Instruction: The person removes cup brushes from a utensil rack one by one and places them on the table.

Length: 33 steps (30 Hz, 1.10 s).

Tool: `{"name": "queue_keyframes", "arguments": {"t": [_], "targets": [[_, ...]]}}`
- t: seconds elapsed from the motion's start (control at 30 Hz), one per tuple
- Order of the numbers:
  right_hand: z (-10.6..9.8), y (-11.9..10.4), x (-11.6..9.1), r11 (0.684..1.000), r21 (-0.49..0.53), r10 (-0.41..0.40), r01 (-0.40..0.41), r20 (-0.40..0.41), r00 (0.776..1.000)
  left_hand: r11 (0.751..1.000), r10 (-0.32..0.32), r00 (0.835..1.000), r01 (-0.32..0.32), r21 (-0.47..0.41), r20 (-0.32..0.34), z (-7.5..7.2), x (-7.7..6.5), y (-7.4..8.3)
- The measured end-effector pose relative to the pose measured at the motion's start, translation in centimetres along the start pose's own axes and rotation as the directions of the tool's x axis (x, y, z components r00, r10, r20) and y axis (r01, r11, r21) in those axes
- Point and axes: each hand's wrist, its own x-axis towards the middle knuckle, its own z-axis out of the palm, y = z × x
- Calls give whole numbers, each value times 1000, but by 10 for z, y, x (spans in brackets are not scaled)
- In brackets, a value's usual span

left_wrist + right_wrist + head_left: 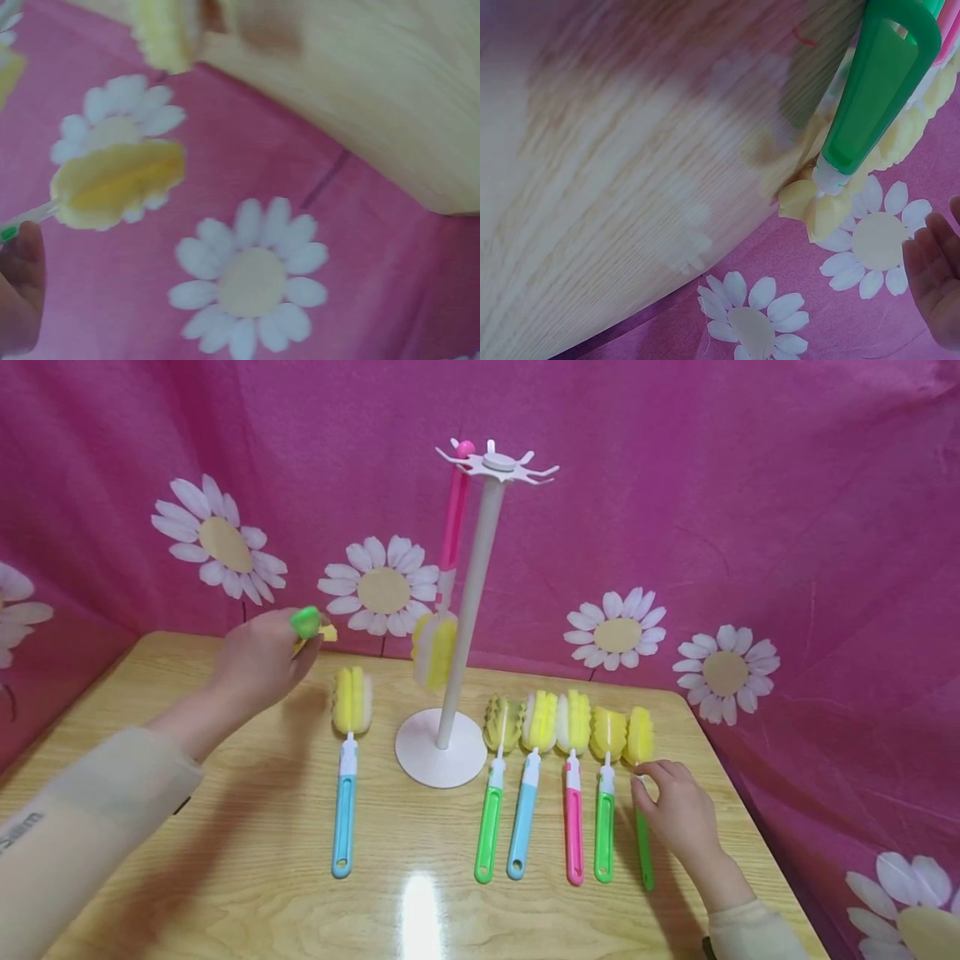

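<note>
My left hand [262,652] holds a green-handled bottle brush by its handle, left of the white stand [468,602]. The yellow sponge head [120,184] of that brush shows beyond the fingers in the left wrist view. At the right end of a row, my right hand [678,806] is over another green-handled brush [644,852], fingertips right at its neck. In the right wrist view, that hand's fingers [930,262] are loosely extended beside the green handle [877,90]. A pink-handled brush [454,518] hangs sponge down from the stand's hooked top.
A blue-handled brush [344,814] lies alone left of the stand's round base [420,760]. Several more brushes, such as a pink one [573,827], lie side by side right of it. Behind the wooden table [247,877] hangs a magenta cloth [675,485] with daisies.
</note>
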Motion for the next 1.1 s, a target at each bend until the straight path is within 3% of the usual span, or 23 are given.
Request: {"name": "queue_keyframes", "arguments": {"t": [0.27, 0.43, 0.53, 0.63, 0.8, 0.9, 1.03, 1.1], "targets": [[0, -1, 1, 1000, -7, 0, 0, 19, 1000, 983, 156, 987, -160, 86, 46, 10, -25, -27], [-1, -1, 0, 1000, -9, 6, -5, 30, 1000, 930, 341, 939, -343, 132, 37, 23, -43, -44], [-1, -2, 0, 1000, -9, 6, -6, 38, 999, 912, 387, 921, -389, 127, 41, 30, -54, -50], [-2, -2, 2, 1000, -8, 3, -3, 45, 999, 917, 372, 925, -380, 123, 80, 34, -64, -51], [-1, -4, 4, 1000, -10, -2, 2, 59, 998, 948, 277, 923, -308, 80, 267, 41, -83, -51], [-1, -6, 5, 1000, -9, -8, 8, 64, 998, 965, 226, 900, -258, 39, 373, 43, -92, -51], [-1, -7, 5, 1000, -14, 2, 0, 75, 997, 965, 235, 866, -263, 3, 441, 48, -99, -53], [-1, -8, 6, 1000, -19, 10, -8, 89, 996, 962, 239, 840, -273, -2, 486, 52, -101, -54]]}}
